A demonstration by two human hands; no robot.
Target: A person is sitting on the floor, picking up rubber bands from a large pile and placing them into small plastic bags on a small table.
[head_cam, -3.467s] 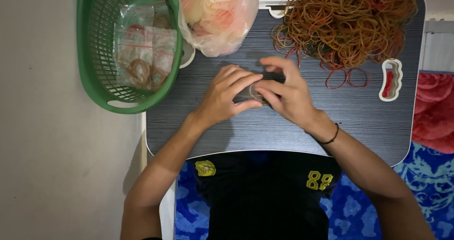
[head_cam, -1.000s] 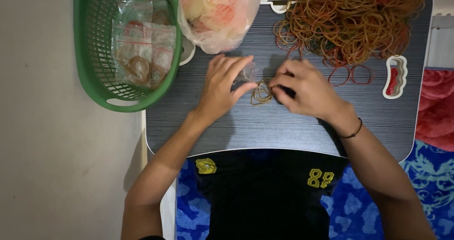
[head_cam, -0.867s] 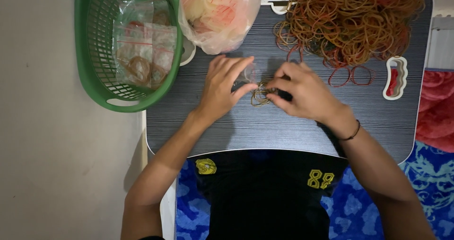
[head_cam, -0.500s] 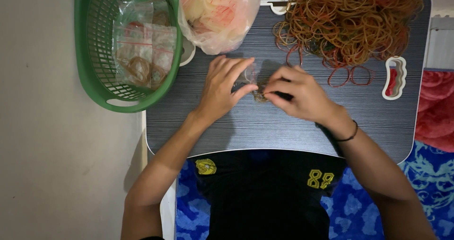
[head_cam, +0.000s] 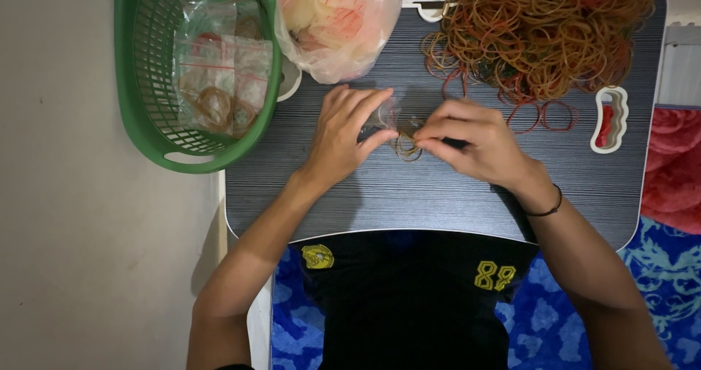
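Head view. The left hand (head_cam: 349,133) and right hand (head_cam: 467,140) met at mid-surface, each pinching the small clear plastic bag (head_cam: 391,114) and the little bunch of tan rubber bands (head_cam: 406,145) at its mouth, on the grey striped surface (head_cam: 409,195). Good practice, it seems: one hand spreads the opening, the other feeds the bunch whole. The loose heap of rubber bands (head_cam: 540,27) lay behind — the green plastic basket (head_cam: 139,85) to the left.

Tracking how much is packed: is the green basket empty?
Not empty. The green basket holds several small clear bags of rubber bands.
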